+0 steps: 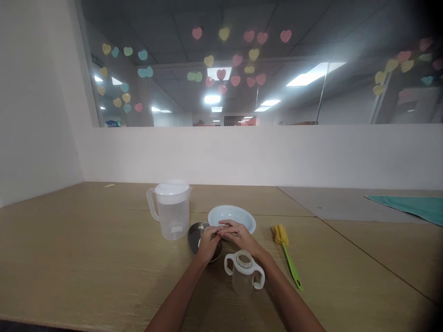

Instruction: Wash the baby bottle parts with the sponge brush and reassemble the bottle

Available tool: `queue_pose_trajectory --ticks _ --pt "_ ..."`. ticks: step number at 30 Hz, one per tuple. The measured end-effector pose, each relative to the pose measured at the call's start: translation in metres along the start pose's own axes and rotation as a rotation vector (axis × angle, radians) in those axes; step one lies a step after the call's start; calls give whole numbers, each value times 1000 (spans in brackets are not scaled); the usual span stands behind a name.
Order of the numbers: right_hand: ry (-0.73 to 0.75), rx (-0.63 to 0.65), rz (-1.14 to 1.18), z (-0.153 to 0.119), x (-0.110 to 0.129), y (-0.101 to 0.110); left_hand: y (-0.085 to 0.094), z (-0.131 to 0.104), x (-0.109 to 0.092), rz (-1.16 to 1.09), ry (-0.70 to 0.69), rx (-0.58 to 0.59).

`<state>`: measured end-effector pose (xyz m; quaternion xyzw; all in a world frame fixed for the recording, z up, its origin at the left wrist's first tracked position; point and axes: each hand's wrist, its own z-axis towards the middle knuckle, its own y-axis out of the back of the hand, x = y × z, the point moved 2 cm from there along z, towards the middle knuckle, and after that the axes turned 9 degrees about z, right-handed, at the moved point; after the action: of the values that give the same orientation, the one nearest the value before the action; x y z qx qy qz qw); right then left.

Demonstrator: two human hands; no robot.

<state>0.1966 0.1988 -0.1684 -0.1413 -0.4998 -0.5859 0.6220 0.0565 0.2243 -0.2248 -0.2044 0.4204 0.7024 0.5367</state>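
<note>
My left hand and my right hand meet over the table, fingers closed together on a small whitish piece. Mostly covered by the fingers, its kind does not show. Beneath my left hand lies a round metal dish, with some pale parts in it that are partly hidden. A white bowl is just behind my hands. Between my forearms stands a clear baby bottle with two white handles and an uncovered mouth.
A lidded clear plastic pitcher stands to the left of the dish. On the right lies a yellow sponge brush with a green handle. A teal cloth is at the far right, and a white wall with a window rises behind the table.
</note>
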Motion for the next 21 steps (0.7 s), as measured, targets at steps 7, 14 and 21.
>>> queue_pose_trajectory --ticks 7,14,21 --pt "-36 -21 147 -2 5 3 1 0 2 -20 30 -7" --pt "-38 -14 141 0 6 0 0 -1 -3 -48 51 6" --pt "0 -26 39 1 4 -1 -3 -3 -16 -164 44 38"
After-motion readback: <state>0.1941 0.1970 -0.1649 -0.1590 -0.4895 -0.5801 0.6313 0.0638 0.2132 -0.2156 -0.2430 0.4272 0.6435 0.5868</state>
